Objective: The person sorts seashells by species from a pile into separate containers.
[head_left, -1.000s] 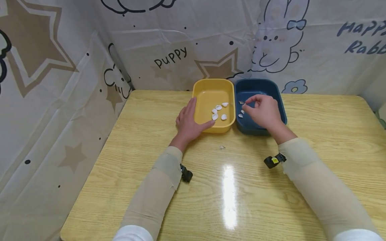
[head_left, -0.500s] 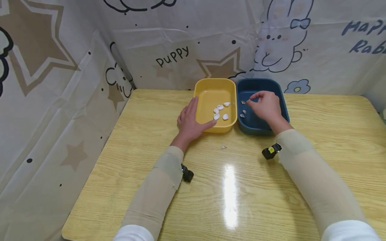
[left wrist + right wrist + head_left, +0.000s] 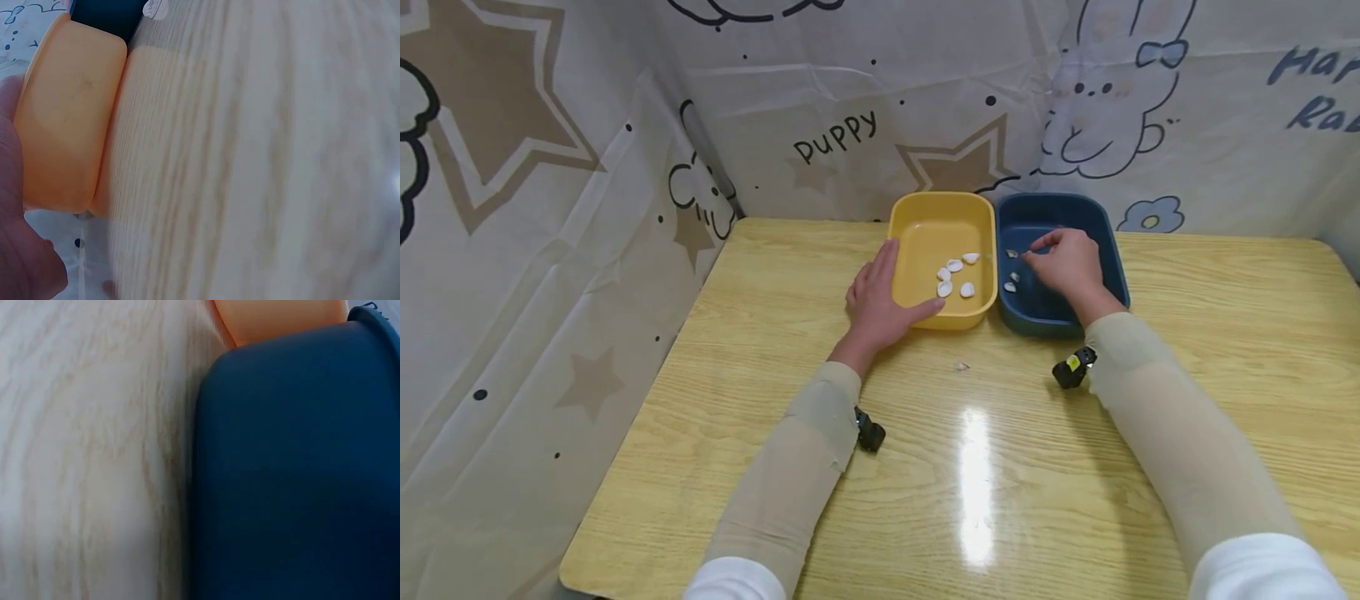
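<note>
My left hand rests against the yellow bin, fingers along its left side and thumb over the front rim. Several white shells lie inside that bin. Over the blue bin, my right hand has curled fingers, and thumb and index finger seem to pinch a small shell, mostly hidden by the fingertips. Just left of them lie a brownish shell and two greyish shells on the blue bin's floor. In the right wrist view the blue bin's outer wall hides the hand.
The two bins stand side by side at the back of the wooden table. One small shell lies on the tabletop in front of them. A printed cloth hangs right behind the table's back edge.
My right hand has drawn slightly right, away from the shells on the blue bin's floor, with its fingertips still together. The left hand stays on the yellow bin. The head view has shifted a little.
</note>
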`<control>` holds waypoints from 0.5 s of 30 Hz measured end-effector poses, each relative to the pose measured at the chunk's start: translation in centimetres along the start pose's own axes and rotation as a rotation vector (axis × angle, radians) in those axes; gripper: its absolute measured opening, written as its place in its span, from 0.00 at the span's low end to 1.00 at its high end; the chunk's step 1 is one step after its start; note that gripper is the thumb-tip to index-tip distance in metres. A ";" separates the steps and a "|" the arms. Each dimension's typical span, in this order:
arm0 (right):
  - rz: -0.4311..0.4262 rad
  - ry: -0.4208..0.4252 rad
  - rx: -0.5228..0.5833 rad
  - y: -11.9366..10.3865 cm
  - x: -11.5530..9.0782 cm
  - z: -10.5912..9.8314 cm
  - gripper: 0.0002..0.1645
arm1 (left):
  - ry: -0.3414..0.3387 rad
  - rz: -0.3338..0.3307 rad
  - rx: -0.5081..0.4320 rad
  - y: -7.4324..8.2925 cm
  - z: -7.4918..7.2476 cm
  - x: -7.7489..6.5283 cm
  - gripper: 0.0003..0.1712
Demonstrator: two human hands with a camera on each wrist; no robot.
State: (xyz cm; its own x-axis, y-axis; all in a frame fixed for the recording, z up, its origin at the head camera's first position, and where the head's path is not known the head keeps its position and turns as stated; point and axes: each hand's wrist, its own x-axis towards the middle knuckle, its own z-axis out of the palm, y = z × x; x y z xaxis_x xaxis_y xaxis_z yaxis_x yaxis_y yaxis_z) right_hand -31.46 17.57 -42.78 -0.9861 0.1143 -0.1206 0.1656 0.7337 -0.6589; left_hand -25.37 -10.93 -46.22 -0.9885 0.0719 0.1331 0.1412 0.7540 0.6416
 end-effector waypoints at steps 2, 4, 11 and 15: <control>0.007 -0.006 0.005 0.1 0.1 0.0 0.21 | 0.001 0.001 -0.001 0.1 0.0 0.0 0.68; 0.006 -0.013 0.010 0.2 0.2 0.1 0.20 | 0.005 0.003 -0.001 0.2 -0.1 0.0 0.68; -0.005 -0.010 0.016 0.4 0.3 0.3 0.19 | 0.001 0.003 0.004 0.1 0.0 0.0 0.68; 0.007 0.024 0.038 0.2 0.2 0.2 0.20 | 0.000 0.002 0.007 0.0 0.0 0.0 0.68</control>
State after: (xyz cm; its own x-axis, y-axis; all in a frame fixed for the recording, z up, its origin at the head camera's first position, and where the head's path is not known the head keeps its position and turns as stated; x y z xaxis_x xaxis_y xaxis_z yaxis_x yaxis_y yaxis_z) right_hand -31.65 17.62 -43.10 -0.9849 0.1357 -0.1073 0.1721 0.7070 -0.6859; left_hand -25.32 -10.89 -46.20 -0.9883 0.0732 0.1340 0.1424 0.7584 0.6360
